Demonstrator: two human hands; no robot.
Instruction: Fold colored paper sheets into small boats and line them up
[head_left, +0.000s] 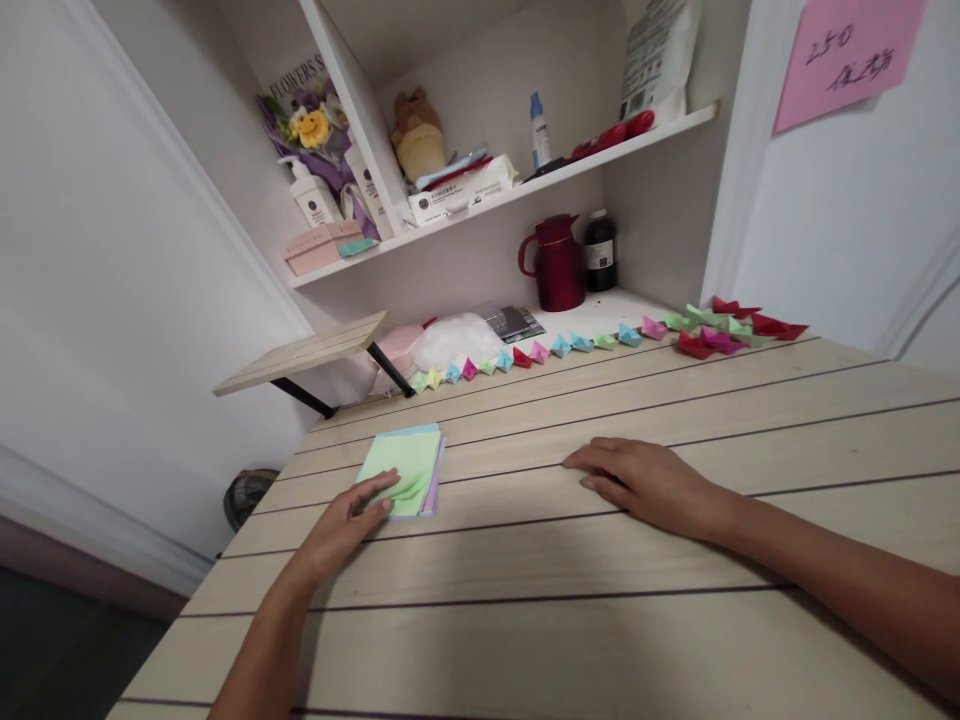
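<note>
My left hand (pixel 360 515) is at the lower left corner of a stack of square coloured paper. The top light green sheet (pixel 416 452) is creased and raised between its thumb and fingers. Blue and purple edges (pixel 433 490) show under that sheet. To the right, my right hand (pixel 637 480) rests on the wooden table (pixel 510 560), fingers loosely stretched and holding nothing. Beyond both hands, a row of small folded paper boats (pixel 561 346) runs along the table's back edge. Larger red, green and pink boats (pixel 721 340) cluster at its right end.
A small wooden riser (pixel 300 352) with black legs stands at the back left. Behind the boats are a red jug (pixel 559 265), a dark bottle (pixel 600 250) and a white bag (pixel 459 343). Shelves (pixel 510 192) above hold bottles, boxes and a plush toy (pixel 417 135).
</note>
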